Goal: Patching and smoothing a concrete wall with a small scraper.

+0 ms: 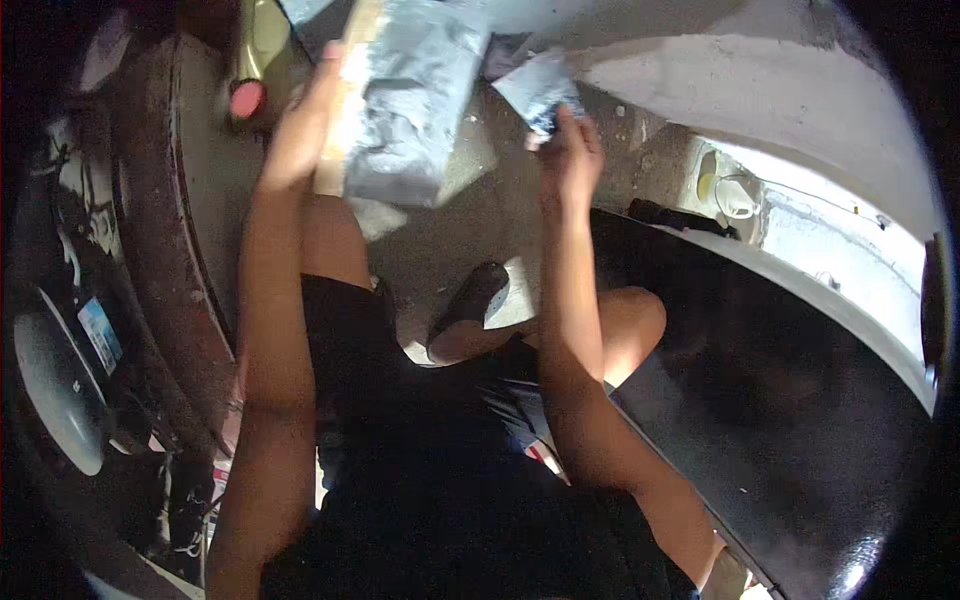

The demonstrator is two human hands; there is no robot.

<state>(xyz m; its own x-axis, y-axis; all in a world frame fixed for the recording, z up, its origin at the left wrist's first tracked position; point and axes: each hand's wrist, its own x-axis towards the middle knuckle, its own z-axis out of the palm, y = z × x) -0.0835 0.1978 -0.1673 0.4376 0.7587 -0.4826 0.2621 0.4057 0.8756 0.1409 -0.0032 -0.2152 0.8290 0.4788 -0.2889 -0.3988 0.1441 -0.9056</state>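
Bare concrete floor (440,250), grey and dusty, fills the middle of the head view and serves as the backdrop for both hands. Landmark for all positions below: the grey wrapped block (410,100).

Left hand (300,125): my palm lies flat against the left face of the grey wrapped block, fingers extended upward along its edge and pressed against it. A strip of pale wood shows along that same edge, between my palm and the crumpled grey wrapping. The block is raised off the floor and tilted slightly, top leaning right.

Right hand (572,150): located right of the block and well apart from it. My fingertips are closed together, pinching the lower end of a small crumpled grey scrap (540,90). The scrap sits just right of the block's upper corner; I cannot tell whether the two touch.

Other items, relative to the block:
- Left of it: a pale bottle with a red cap (247,98).
- Below it: my bare knees and a dark sandal (470,300) on the floor.
- Far right: a white ledge (800,110) carrying a white cup (737,195).
- Lower right: a glossy black panel (800,400)
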